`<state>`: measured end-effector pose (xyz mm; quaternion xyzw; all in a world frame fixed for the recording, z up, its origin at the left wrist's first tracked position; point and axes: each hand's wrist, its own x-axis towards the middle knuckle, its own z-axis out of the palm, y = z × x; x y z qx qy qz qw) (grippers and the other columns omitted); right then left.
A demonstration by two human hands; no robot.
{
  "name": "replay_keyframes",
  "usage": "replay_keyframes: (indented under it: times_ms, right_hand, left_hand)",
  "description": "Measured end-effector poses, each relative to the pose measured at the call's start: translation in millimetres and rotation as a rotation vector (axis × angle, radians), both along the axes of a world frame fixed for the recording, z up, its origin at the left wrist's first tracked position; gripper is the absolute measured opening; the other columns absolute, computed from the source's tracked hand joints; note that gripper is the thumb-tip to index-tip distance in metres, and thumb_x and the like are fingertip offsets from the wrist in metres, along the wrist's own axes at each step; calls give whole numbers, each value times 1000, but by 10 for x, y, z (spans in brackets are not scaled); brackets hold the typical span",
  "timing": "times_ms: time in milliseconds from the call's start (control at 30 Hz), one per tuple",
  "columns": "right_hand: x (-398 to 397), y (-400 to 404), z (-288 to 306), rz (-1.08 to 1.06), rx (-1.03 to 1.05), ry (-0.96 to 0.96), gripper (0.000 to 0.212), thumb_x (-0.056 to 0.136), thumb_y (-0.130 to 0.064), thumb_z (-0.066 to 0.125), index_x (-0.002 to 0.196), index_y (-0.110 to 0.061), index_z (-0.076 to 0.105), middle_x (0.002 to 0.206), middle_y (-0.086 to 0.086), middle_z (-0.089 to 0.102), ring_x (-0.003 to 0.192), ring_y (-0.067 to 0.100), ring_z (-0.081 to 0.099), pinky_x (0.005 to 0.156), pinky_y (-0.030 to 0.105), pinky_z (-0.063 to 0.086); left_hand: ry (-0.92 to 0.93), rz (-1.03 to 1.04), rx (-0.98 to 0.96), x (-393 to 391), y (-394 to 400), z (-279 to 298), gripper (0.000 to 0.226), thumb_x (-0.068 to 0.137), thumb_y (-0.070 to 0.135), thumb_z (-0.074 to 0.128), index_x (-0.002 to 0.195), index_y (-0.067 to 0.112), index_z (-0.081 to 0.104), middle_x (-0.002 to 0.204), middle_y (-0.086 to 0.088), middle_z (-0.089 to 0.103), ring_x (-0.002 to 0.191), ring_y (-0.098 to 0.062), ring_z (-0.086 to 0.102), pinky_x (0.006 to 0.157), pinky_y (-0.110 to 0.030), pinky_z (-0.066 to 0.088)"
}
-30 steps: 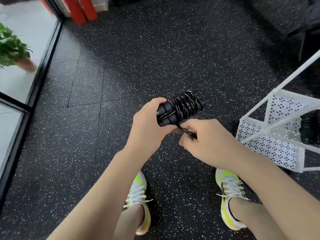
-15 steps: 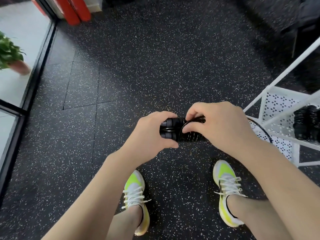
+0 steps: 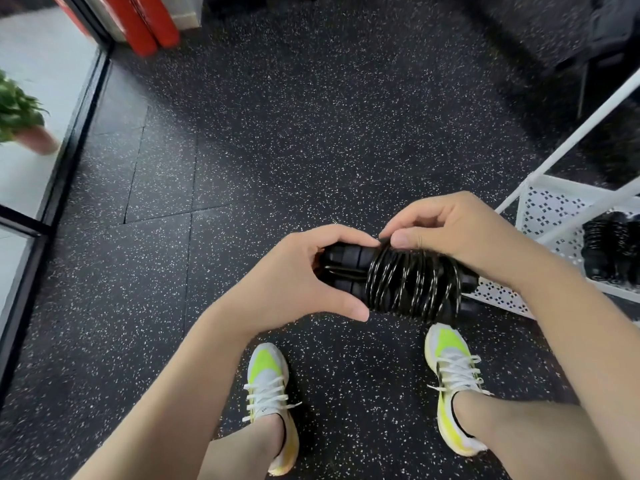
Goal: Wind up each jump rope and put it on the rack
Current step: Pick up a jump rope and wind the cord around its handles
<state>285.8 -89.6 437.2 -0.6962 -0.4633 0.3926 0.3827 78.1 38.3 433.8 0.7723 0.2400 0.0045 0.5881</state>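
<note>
Black jump rope (image 3: 408, 282), coiled round its handles: left hand (image 3: 291, 275) grips at 9 o'clock; right hand (image 3: 457, 230) pinches the cord at 12 o'clock.

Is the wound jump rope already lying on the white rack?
No, both hands hold the jump rope above the floor, beside the white rack.

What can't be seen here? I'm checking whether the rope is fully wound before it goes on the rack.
All in the head view:
- Rope end: hidden under the right hand fingers; whether it is tucked cannot be told.
- Handles' left ends: covered by the left hand.
- Rack: cut off by the right edge; its free space is unseen.
- Ropes on the rack: blurred, uncountable.
</note>
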Motion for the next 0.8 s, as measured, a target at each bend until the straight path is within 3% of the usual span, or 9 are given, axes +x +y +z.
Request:
replay_keyframes:
  times_ms: [200, 333, 400, 433, 500, 533, 600, 700, 800]
  right_hand:
    - [22, 21, -65, 53, 56, 401, 17, 83, -23, 66, 87, -28, 82, 83, 1, 76, 71, 10, 68, 63, 22, 57]
    - [-29, 66, -426, -58, -69, 351, 10, 94, -10, 65, 93, -14, 74, 79, 20, 68, 72, 14, 64, 88, 43, 60]
    - [-61, 68, -504, -319, -192, 470, 41, 91, -9, 71, 65, -28, 46, 34, 7, 41, 35, -1, 41, 76, 2, 47]
    - [-152, 105, -449, -325, -51, 399, 59, 87, -3, 73, 61, -34, 31, 29, 5, 29, 25, 2, 28, 76, -2, 36]
    - [-407, 173, -362, -329, 81, 522, 49, 99, -2, 57, 58, -27, 47, 37, -5, 41, 36, 2, 38, 65, 14, 43]
    - [-496, 195, -331, -280, 90, 451, 44, 104, -8, 49, 65, -27, 57, 47, -9, 47, 43, 3, 40, 57, 24, 45]
    - [-635, 220, -290, -267, 21, 451, 32, 109, -21, 43, 81, -27, 59, 55, -14, 47, 47, 7, 37, 46, 28, 35]
    - [-713, 192, -342, -212, -28, 237, 32, 109, -31, 39, 80, -33, 53, 54, -17, 50, 47, 5, 39, 50, 31, 32]
    - [-751, 183, -317, -192, -97, 216, 29, 107, -32, 40, 86, -22, 58, 57, -13, 45, 51, 12, 38, 54, 36, 35]
  left_hand:
    - [-186, 36, -258, 17, 47, -34, 71, 59, -5, 91, 120, 24, 70, 116, -6, 73, 104, -24, 69, 93, -43, 57]
    - [-351, 135, -466, 78, 24, -112, 70, 60, -9, 83, 123, 16, 68, 121, -8, 71, 105, -25, 70, 91, -35, 56]
    - [-408, 179, -540, 125, -24, -117, 70, 64, -17, 80, 127, 8, 62, 118, -10, 72, 101, -26, 71, 89, -33, 57]
    - [-435, 205, -571, 150, -49, -108, 67, 68, -18, 77, 128, 5, 60, 113, -11, 73, 95, -26, 72, 86, -33, 58]
    - [-466, 300, -620, 197, -77, -96, 54, 76, -12, 71, 127, 3, 59, 105, -9, 74, 90, -23, 72, 80, -30, 59]
    - [-460, 365, -632, 216, -77, -88, 52, 77, -8, 70, 127, 5, 60, 105, -7, 75, 93, -21, 72, 81, -28, 59]
    - [-420, 489, -555, 233, -40, -123, 56, 74, -2, 79, 127, 8, 62, 110, -4, 75, 102, -20, 71, 89, -33, 58]
    - [-340, 607, -300, 221, -30, -192, 68, 63, 12, 94, 125, 19, 67, 117, -3, 75, 111, -24, 70, 102, -47, 54]
    - [-250, 671, -38, 202, -58, -215, 66, 68, 17, 93, 125, 33, 66, 115, 9, 75, 107, -15, 71, 100, -43, 56]
